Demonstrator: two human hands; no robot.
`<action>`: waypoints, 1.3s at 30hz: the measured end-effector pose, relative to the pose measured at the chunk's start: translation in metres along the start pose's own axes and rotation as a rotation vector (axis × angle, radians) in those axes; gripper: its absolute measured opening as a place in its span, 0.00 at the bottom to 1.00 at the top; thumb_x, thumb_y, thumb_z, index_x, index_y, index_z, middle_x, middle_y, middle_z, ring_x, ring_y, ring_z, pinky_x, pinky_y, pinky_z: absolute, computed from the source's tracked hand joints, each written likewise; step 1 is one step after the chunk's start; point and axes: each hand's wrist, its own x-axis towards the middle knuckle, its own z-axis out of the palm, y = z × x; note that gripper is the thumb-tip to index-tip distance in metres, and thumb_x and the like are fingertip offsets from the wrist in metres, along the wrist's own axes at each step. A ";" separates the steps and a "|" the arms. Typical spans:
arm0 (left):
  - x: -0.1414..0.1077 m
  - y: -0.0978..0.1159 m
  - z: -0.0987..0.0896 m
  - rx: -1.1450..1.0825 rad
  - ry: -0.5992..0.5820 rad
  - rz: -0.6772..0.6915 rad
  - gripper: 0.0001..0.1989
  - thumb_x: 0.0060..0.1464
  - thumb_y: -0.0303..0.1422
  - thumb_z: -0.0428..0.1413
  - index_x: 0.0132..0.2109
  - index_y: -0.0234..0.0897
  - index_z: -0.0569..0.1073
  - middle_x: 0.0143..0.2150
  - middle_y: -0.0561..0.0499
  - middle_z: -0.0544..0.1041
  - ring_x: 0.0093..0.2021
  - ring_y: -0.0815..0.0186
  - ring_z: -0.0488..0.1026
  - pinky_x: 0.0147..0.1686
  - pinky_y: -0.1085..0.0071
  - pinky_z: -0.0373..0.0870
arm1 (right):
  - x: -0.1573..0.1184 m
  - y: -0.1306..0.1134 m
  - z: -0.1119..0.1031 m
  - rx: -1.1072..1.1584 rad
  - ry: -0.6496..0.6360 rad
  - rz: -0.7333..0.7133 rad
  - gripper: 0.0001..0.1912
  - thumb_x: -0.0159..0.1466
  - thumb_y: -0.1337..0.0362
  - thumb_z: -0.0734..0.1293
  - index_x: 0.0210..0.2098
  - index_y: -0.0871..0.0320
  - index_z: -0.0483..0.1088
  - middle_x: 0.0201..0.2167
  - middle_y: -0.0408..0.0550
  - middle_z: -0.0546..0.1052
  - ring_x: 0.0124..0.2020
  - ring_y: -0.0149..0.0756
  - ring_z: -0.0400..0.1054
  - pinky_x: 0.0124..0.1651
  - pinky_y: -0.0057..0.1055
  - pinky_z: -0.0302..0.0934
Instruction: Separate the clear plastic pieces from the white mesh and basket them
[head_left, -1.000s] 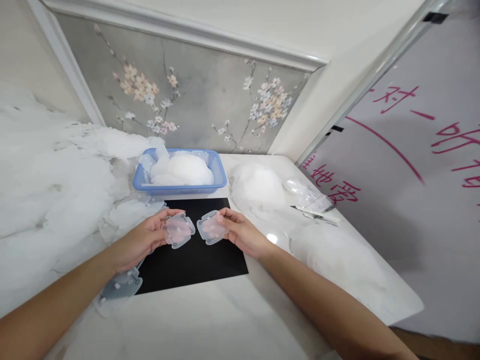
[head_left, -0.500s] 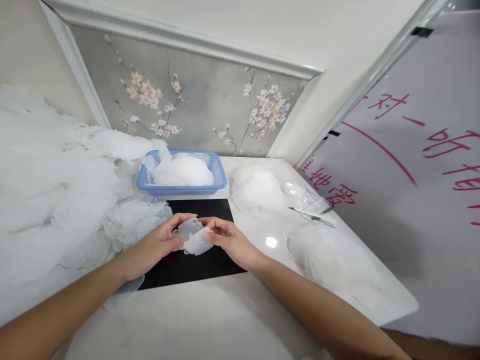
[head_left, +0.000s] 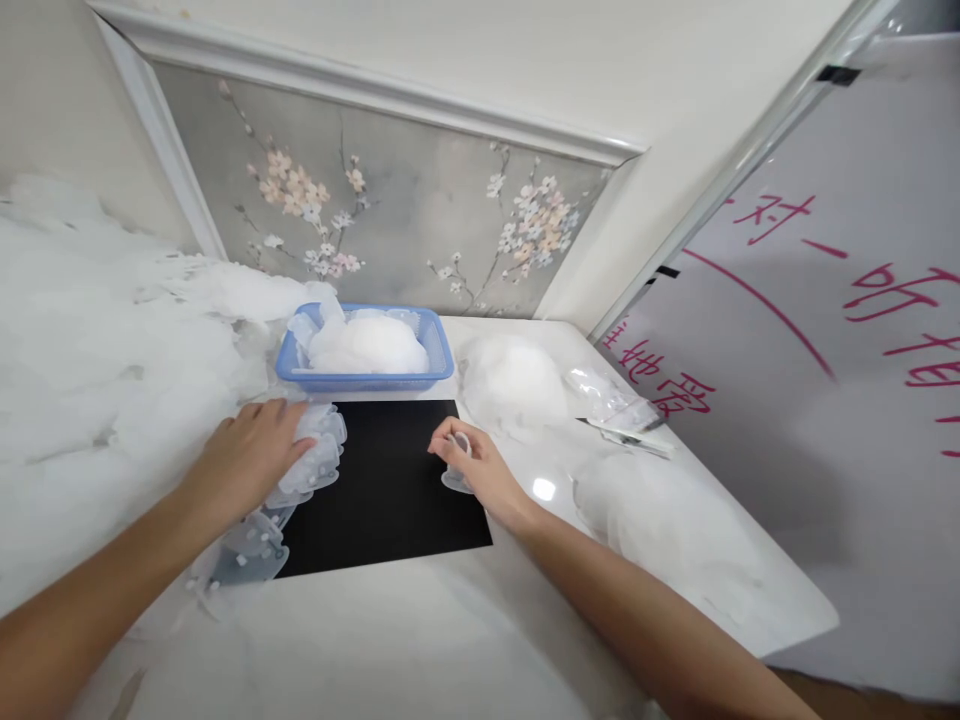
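Note:
My right hand [head_left: 484, 468] is above the right part of a black mat [head_left: 390, 490], its fingers closed around a small translucent plastic piece [head_left: 457, 480] with a rounded edge. Part of that piece is hidden by the fingers. On the left, my left hand [head_left: 255, 450] lies over a heap of similar translucent plastic pieces [head_left: 319, 465], fingers stretched out and thumb apart. Whether its fingertips touch a piece I cannot tell. More flat pieces [head_left: 251, 550] with small white bits on them lie below that hand at the mat's left edge.
A blue basket [head_left: 367, 382] filled with white pieces stands behind the mat. A large white pile [head_left: 97, 400] rises on the left. Whitish mounds [head_left: 514, 380] and clear plastic bags [head_left: 611, 395] lie on the right of the table. A whiteboard [head_left: 825, 480] with red writing stands at right.
My hands have parted from over the middle of the mat. The left moved left onto the heap; the right moved slightly right, keeping a translucent piece.

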 end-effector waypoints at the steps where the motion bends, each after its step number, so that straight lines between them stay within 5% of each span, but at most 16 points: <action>1: 0.000 -0.003 -0.002 -0.005 -0.025 0.002 0.19 0.64 0.35 0.48 0.56 0.29 0.73 0.50 0.32 0.77 0.53 0.40 0.73 0.46 0.52 0.70 | 0.001 0.001 0.000 -0.003 0.018 0.008 0.15 0.62 0.54 0.68 0.27 0.56 0.63 0.22 0.37 0.61 0.23 0.26 0.52 0.26 0.26 0.47; 5: -0.005 -0.006 -0.021 -0.022 -0.102 -0.050 0.20 0.56 0.18 0.46 0.50 0.31 0.75 0.39 0.37 0.80 0.39 0.46 0.79 0.34 0.59 0.70 | 0.004 0.008 0.003 0.083 0.032 0.073 0.17 0.59 0.54 0.72 0.28 0.55 0.61 0.20 0.34 0.62 0.19 0.24 0.53 0.22 0.24 0.49; 9: -0.019 0.015 -0.039 0.030 -0.060 0.016 0.21 0.50 0.14 0.45 0.45 0.31 0.77 0.33 0.41 0.81 0.32 0.49 0.79 0.27 0.62 0.69 | 0.005 0.011 0.006 0.301 -0.157 0.211 0.19 0.56 0.51 0.74 0.37 0.57 0.68 0.26 0.43 0.76 0.19 0.29 0.66 0.19 0.24 0.56; 11: -0.029 0.035 -0.038 -0.018 -0.026 0.152 0.25 0.50 0.14 0.46 0.49 0.36 0.77 0.44 0.42 0.82 0.43 0.51 0.80 0.34 0.62 0.74 | 0.003 0.010 0.008 0.397 -0.293 0.310 0.25 0.56 0.46 0.74 0.43 0.59 0.70 0.34 0.52 0.80 0.27 0.36 0.75 0.22 0.26 0.63; 13: -0.039 0.056 -0.028 -0.096 0.068 0.446 0.24 0.54 0.16 0.47 0.53 0.38 0.77 0.51 0.44 0.82 0.52 0.56 0.78 0.47 0.65 0.74 | 0.002 0.010 0.011 0.454 -0.347 0.357 0.29 0.55 0.44 0.74 0.45 0.60 0.71 0.36 0.53 0.80 0.33 0.39 0.77 0.24 0.27 0.67; 15: -0.045 0.069 -0.015 -0.129 0.210 0.737 0.23 0.59 0.19 0.46 0.56 0.35 0.76 0.55 0.42 0.81 0.55 0.58 0.76 0.54 0.66 0.70 | 0.001 0.011 0.013 0.441 -0.305 0.331 0.29 0.52 0.46 0.77 0.43 0.60 0.73 0.32 0.48 0.79 0.31 0.37 0.76 0.25 0.27 0.69; 18: -0.044 0.070 0.003 -0.180 0.255 0.877 0.22 0.63 0.21 0.44 0.58 0.37 0.74 0.55 0.45 0.81 0.57 0.61 0.74 0.55 0.68 0.70 | 0.002 0.013 0.012 0.345 -0.217 0.270 0.24 0.48 0.52 0.80 0.38 0.60 0.74 0.27 0.44 0.76 0.28 0.34 0.74 0.24 0.27 0.70; 21: -0.030 0.050 0.007 -0.240 0.210 0.771 0.21 0.63 0.20 0.45 0.55 0.40 0.76 0.52 0.47 0.81 0.54 0.60 0.76 0.51 0.67 0.73 | 0.004 0.014 0.007 0.289 -0.189 0.254 0.22 0.50 0.54 0.79 0.38 0.60 0.74 0.28 0.45 0.77 0.31 0.38 0.76 0.24 0.28 0.70; 27: -0.009 0.004 -0.014 -0.151 -0.075 0.207 0.13 0.58 0.26 0.51 0.46 0.40 0.78 0.44 0.43 0.78 0.44 0.52 0.76 0.37 0.62 0.71 | 0.006 0.010 0.000 0.278 -0.186 0.261 0.21 0.53 0.54 0.76 0.41 0.60 0.74 0.30 0.46 0.78 0.34 0.38 0.76 0.24 0.26 0.68; 30: -0.009 -0.001 -0.021 -0.126 -0.189 0.137 0.12 0.58 0.31 0.51 0.46 0.41 0.77 0.45 0.43 0.75 0.44 0.50 0.75 0.30 0.64 0.67 | 0.006 0.009 -0.001 0.280 -0.196 0.253 0.18 0.55 0.56 0.75 0.41 0.59 0.74 0.30 0.46 0.78 0.33 0.36 0.76 0.25 0.26 0.69; 39: -0.002 -0.005 -0.022 -0.230 -0.269 -0.039 0.18 0.53 0.35 0.54 0.52 0.40 0.71 0.44 0.45 0.73 0.37 0.53 0.76 0.34 0.63 0.68 | 0.004 0.009 -0.002 0.177 -0.193 0.199 0.20 0.55 0.64 0.72 0.48 0.56 0.73 0.37 0.45 0.78 0.35 0.35 0.75 0.29 0.27 0.70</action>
